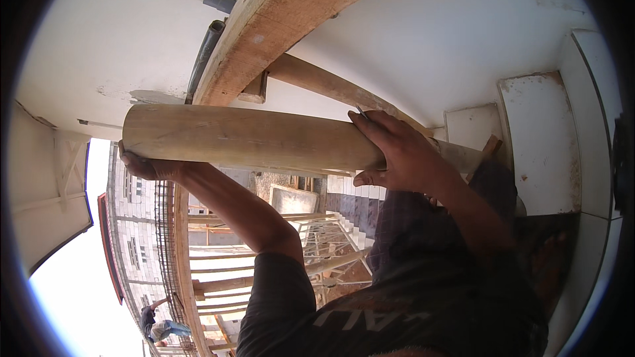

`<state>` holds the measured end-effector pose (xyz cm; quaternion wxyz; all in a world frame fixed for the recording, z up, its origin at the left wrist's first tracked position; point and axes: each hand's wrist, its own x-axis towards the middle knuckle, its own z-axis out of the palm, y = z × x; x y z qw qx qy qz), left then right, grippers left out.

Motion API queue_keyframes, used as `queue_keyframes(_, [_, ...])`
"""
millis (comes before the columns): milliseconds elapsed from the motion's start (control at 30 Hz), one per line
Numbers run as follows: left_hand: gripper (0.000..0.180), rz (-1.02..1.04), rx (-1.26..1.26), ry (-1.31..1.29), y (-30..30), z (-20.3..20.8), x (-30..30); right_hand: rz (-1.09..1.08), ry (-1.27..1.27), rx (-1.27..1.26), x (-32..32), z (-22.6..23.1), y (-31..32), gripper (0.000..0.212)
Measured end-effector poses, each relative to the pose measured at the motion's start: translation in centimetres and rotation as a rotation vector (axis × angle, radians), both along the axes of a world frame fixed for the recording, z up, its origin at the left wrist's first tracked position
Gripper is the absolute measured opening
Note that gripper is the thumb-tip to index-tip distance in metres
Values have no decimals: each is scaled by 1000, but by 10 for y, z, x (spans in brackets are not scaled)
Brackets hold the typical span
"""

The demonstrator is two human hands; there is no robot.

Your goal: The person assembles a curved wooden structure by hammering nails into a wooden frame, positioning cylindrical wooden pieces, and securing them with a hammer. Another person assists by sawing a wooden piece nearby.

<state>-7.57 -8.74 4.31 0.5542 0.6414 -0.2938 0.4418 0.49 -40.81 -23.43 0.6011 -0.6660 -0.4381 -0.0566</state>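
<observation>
A long, thick, round tan post (238, 135), wooden in look, lies across the view, its left end raised towards the wall. My left hand (142, 164) is closed on its left end from below, most of the fingers hidden behind it. My right hand (400, 149) wraps round it farther right, fingers over the top and thumb along the lower side. A thin dark pointed thing (362, 112) sticks out by the right fingertips; I cannot tell what it is. Past my right hand, the post runs on towards my dark-clad leg (493, 188).
A heavy timber beam (284, 23) arches overhead, with another beam (344, 89) behind the post. Black pipe (206, 59) stands by the pale wall (423, 39). White steps (539, 139) are at right. Below are scaffold poles (228, 285) and another person (159, 324).
</observation>
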Motion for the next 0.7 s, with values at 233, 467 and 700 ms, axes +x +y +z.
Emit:
queue_keyframes(233, [44,-134,16,-128,47,-23,18,14,157,-129,4,-10,25,86])
queue_keyframes(467, [65,-6,-89,-109,12,-37,41,-221,348,-182,-9,51,15,84])
queue_keyframes(700, [95,-70,-7,748,-66,-90,25,-675,477,-8,-30,176,14,86])
